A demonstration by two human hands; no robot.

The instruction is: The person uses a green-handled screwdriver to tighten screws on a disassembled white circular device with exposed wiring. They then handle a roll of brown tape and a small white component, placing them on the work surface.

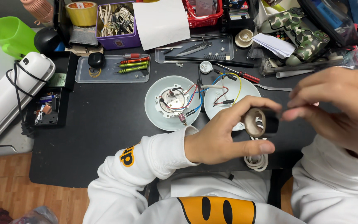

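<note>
My left hand (224,135) grips a short black cylinder with a tan hollow inside (261,122), held above the near edge of the black table (100,132). My right hand (338,108) is raised close beside it, fingertips pinched together and touching the cylinder's right end; whether they hold anything is hidden. Just beyond lie two round pale dishes: the left one (156,114) carries a white fitting with red and blue wires (175,99), the right one (245,89) holds more coloured wires. A coiled white cord (257,161) hangs under my left hand.
A clear tray with screwdrivers (134,65), a second tray with tweezers and scissors (195,49), a purple box of cables (117,20), tape roll (81,12), red-handled screwdriver (245,76), camouflage game controller (299,31), green cup (11,35) and white appliance (9,95) crowd the back and left.
</note>
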